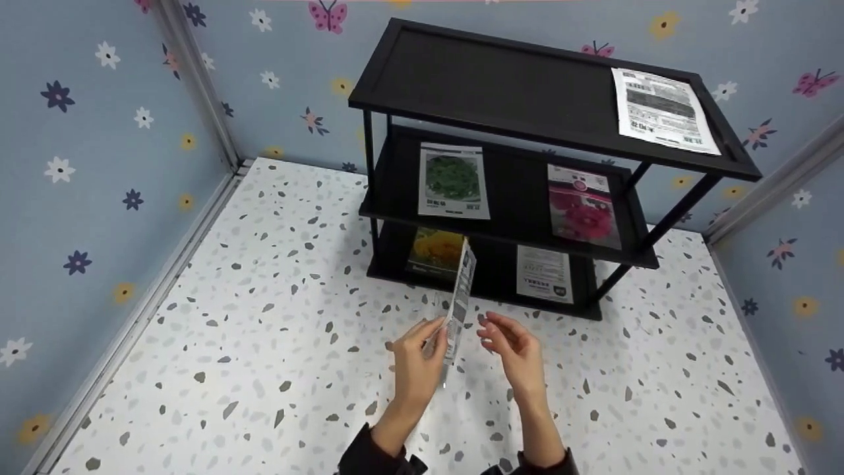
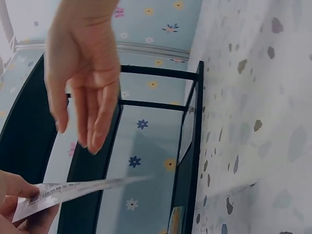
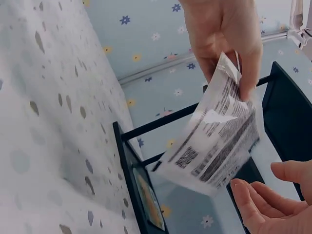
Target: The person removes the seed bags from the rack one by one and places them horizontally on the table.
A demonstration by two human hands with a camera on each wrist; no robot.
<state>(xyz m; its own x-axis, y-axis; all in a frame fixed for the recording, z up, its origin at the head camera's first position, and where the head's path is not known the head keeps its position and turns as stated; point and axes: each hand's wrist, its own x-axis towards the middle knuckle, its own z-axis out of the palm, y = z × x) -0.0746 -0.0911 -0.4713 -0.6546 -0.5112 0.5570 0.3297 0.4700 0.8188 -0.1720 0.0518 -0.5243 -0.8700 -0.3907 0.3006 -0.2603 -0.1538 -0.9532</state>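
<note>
My left hand pinches a flat seed packet by its near end, between thumb and fingers. In the head view the packet stands nearly edge-on in front of the shelf. The right wrist view shows the packet's white printed back, with a code square and dark text bands. My right hand is just right of the packet, its fingers loosely bent with nothing in them. In the left wrist view a gap shows between the right hand and the packet.
A black three-tier shelf stands ahead. A white printed packet lies on top. The middle tier bears a green-leaf packet and a pink-flower packet. On the bottom tier are a yellow-flower packet and a white one.
</note>
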